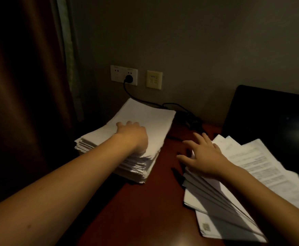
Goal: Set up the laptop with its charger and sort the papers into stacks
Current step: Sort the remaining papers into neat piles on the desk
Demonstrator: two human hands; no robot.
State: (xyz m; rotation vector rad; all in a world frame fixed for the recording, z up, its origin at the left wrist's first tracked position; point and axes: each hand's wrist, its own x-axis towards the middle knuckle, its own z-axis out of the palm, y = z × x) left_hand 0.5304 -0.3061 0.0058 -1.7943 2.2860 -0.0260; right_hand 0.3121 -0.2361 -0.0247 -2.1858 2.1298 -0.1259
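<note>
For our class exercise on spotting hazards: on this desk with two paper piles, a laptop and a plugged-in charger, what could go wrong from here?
1. The tall paper stack under the left hand has ragged edges; a sideways push could spill sheets.
2. The charger cable runs from the wall plug close behind that stack; shifting it may snag the cable.
3. The fanned pile under the right hand overlaps the laptop and could slide apart.

Left hand (133, 134) flat on tall paper stack (145, 119). Right hand (202, 156) spread over fanned loose papers (248, 183). Charger plug (128, 78) in wall socket (124, 75); laptop (272, 121) right.
</note>
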